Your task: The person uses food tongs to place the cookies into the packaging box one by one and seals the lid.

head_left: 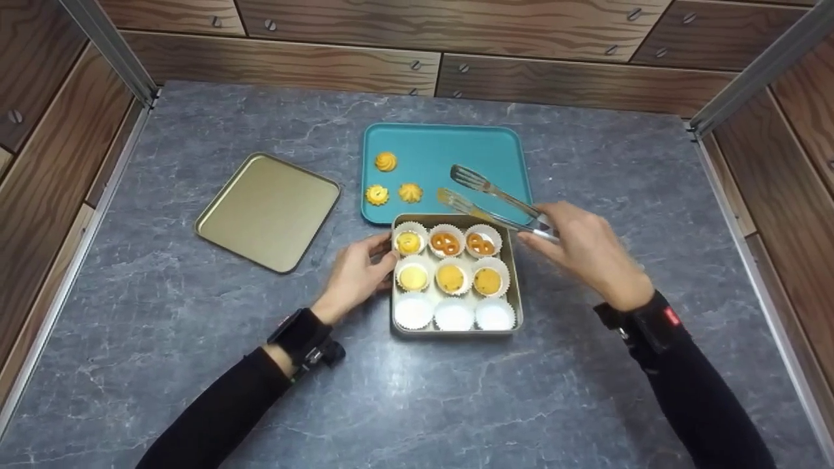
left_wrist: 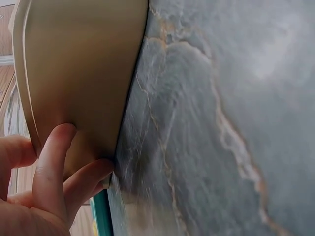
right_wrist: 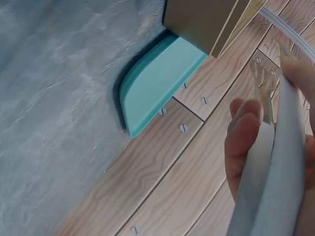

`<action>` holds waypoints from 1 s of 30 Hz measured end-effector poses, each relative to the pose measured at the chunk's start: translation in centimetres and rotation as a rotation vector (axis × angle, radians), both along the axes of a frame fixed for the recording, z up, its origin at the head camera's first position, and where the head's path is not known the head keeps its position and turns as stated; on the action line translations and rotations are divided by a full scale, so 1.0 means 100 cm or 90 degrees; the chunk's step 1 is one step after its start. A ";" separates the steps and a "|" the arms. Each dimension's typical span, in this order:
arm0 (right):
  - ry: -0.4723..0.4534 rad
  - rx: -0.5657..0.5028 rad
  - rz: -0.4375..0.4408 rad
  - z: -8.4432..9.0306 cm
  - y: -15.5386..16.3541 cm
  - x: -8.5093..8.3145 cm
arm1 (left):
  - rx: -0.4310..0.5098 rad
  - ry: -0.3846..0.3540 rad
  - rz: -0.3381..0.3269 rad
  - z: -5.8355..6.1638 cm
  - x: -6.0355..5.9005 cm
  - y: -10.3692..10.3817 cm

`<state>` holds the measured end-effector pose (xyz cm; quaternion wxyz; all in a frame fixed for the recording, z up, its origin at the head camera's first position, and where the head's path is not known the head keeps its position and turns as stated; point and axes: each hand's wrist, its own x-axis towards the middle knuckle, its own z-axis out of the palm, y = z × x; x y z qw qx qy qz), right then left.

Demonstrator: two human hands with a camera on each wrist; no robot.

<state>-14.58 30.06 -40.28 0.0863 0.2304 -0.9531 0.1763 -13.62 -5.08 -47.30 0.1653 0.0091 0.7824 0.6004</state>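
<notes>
On the grey marble table I see the gold tin straight in front of me, with nine paper cups in three rows. Six cups already have cookies; the near row of three white cups is without any. My left hand rests against the left wall of the tin, with the fingers curled on its far left corner, so it steadies the box; the left wrist view shows the fingers pressed on the gold wall. My right hand grips the metal tongs at their back end. Their arms are apart and hold nothing.

The tongs point away from me and to the left, over the far edge of the tin and toward the teal tray behind it. Three piped cookies lie on the left part of that tray, well apart from the tong tips and further left. So the long axis of the tongs is already almost on the line to them, and I judge the right hand is the one to reach, though the left is nearer. Left of the tray lies the tin lid, upside down.
</notes>
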 end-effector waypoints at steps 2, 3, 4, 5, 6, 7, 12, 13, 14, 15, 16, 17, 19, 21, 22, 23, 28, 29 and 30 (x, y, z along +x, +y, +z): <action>0.031 0.016 0.005 0.000 -0.006 -0.009 | -0.011 0.012 0.000 0.000 -0.001 0.001; 0.046 0.029 0.005 0.000 -0.009 -0.013 | -0.016 0.019 0.000 0.000 -0.001 0.001; 0.056 0.042 0.002 0.000 -0.013 -0.017 | -0.020 0.024 0.000 0.000 -0.002 0.002; 0.064 0.055 -0.002 0.000 -0.017 -0.021 | -0.023 0.029 -0.001 0.000 -0.002 0.002; 0.068 0.070 -0.007 0.000 -0.020 -0.025 | -0.025 0.034 -0.002 0.000 -0.002 0.002; 0.069 0.081 -0.012 0.000 -0.024 -0.029 | -0.028 0.038 -0.002 0.000 -0.003 0.002; 0.042 0.122 -0.023 -0.002 -0.041 -0.048 | -0.029 0.039 -0.005 -0.001 -0.002 0.001; 0.031 0.128 -0.024 -0.003 -0.044 -0.051 | -0.029 0.038 -0.006 -0.001 -0.001 0.001; 0.017 0.134 -0.027 -0.004 -0.047 -0.054 | -0.029 0.036 -0.007 -0.001 -0.001 0.001; 0.000 0.139 -0.032 -0.004 -0.049 -0.057 | -0.029 0.036 -0.008 -0.001 -0.001 0.001; -0.017 0.145 -0.039 -0.005 -0.051 -0.059 | -0.030 0.036 -0.009 -0.002 0.000 0.001; -0.035 0.149 -0.045 -0.005 -0.053 -0.061 | -0.029 0.036 -0.010 -0.002 0.000 0.001; -0.067 0.157 -0.061 -0.006 -0.057 -0.064 | -0.028 0.037 -0.011 -0.002 0.000 0.002; -0.092 0.163 -0.068 -0.007 -0.060 -0.066 | -0.028 0.038 -0.012 -0.003 -0.001 0.002; -0.098 0.166 -0.068 -0.007 -0.061 -0.067 | -0.027 0.037 -0.013 -0.003 -0.001 0.002; -0.102 0.167 -0.065 -0.008 -0.061 -0.067 | -0.025 0.035 -0.013 -0.003 -0.001 0.002; -0.089 0.172 -0.051 -0.009 -0.065 -0.070 | -0.017 0.029 -0.013 -0.004 -0.001 0.001; -0.084 0.173 -0.049 -0.009 -0.066 -0.070 | -0.015 0.030 -0.011 -0.004 -0.001 0.000; -0.079 0.175 -0.048 -0.009 -0.067 -0.071 | -0.014 0.030 -0.010 -0.005 0.000 0.000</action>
